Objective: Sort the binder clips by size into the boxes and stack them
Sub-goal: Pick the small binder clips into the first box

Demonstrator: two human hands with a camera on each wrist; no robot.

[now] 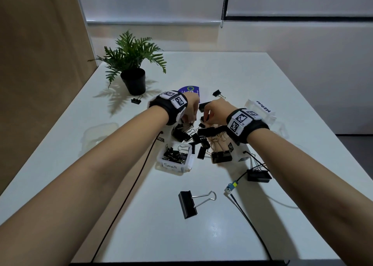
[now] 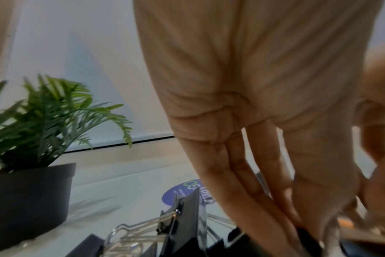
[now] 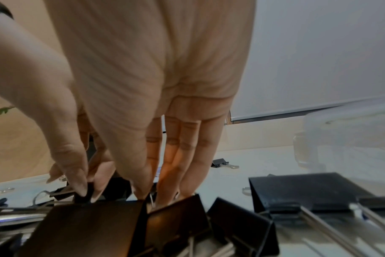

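Here, at left of the frame, a green fern in a black pot (image 1: 134, 79) stands on the white bench (image 1: 252, 79). At centre, the left hand (image 1: 190, 109) reaches fingers-down into the heap of black metal binder clips (image 1: 201, 138); whether it grips one I cannot tell. Just below sits the clear plastic box labelled Small (image 1: 173, 165). Right of centre, the right hand (image 1: 217, 112) pinches a small black clip (image 3: 86, 191).

a potted fern (image 1: 132, 63) stands at the white table's (image 1: 232, 77) far left, a blue round sticker (image 1: 188, 90) nearby.
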